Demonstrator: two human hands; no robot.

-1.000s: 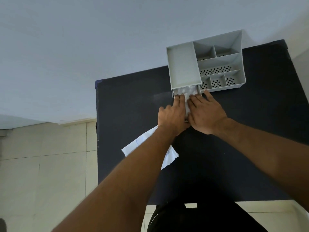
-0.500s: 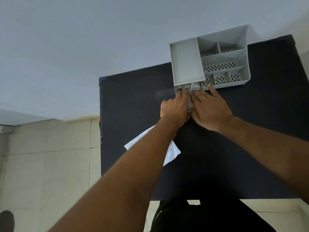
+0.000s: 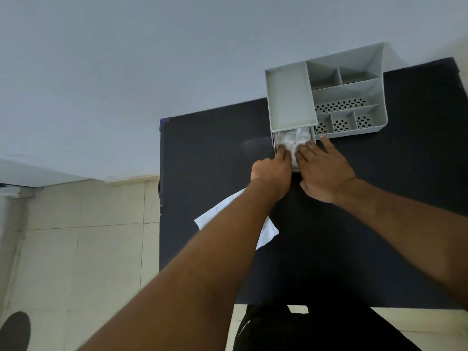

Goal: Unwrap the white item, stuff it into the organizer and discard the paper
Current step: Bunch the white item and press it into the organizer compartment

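Note:
A grey plastic organizer (image 3: 349, 93) with several compartments stands at the far edge of the black table (image 3: 215, 160). Its lower-left drawer is pulled out toward me, and the crumpled white item (image 3: 292, 140) lies inside it. My left hand (image 3: 272, 171) and my right hand (image 3: 324, 171) sit side by side at the drawer's front, with their fingertips pressing down on the white item. The white wrapping paper (image 3: 267, 231) lies flat on the table under my left forearm, partly hidden by it.
A pale wall rises behind the table. Tiled floor shows to the left, with a dark round object (image 3: 15, 330) at the bottom left corner. A dark bag or garment (image 3: 304, 328) sits at the table's near edge.
The white item has gone deeper into the drawer, with more of it now showing inside. Both hands stay at the drawer's front, pressing on it.

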